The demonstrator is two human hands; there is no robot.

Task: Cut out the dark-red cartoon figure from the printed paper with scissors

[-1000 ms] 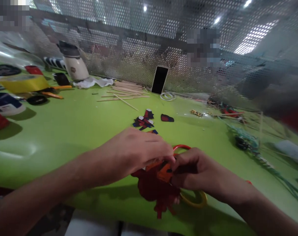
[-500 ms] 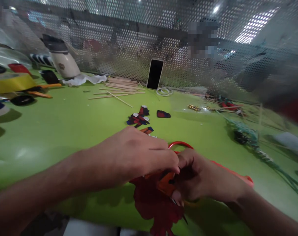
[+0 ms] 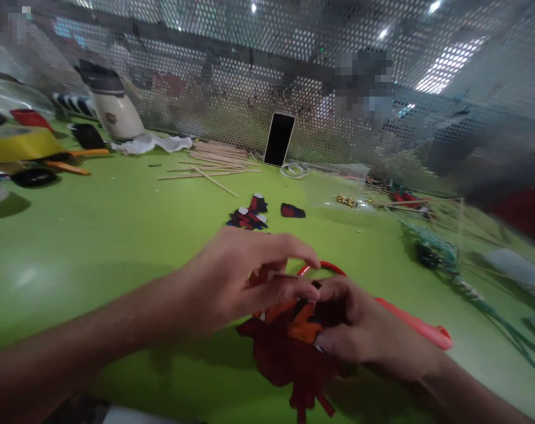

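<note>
My right hand (image 3: 365, 327) is closed, its thumb and fingers pinching an orange cut-out piece (image 3: 303, 327) with dark marks. My left hand (image 3: 245, 277) reaches in from the other side. Its index finger is raised apart from its thumb, and the thumb tip touches near the upper edge of the orange piece. Under both hands hangs a dark red, wavy-edged cut-out (image 3: 278, 356), partly in shadow. Behind my fingers shows a red loop (image 3: 324, 268), and a long red object (image 3: 413, 324) lies beyond my right hand; their join is hidden.
Ahead lie dark red and blue cut-outs (image 3: 247, 219) and a lone one (image 3: 293, 210). Farther back are wooden sticks (image 3: 218, 159), a propped phone (image 3: 280, 139) and gold beads (image 3: 346, 201). Yellow tape (image 3: 22, 145) is left; a green braided strand (image 3: 475, 282) is right.
My left index finger has lifted away from its thumb, opening a gap. More of the orange piece shows now. The dark red cut-out has shifted slightly right. My right hand keeps its pinch.
</note>
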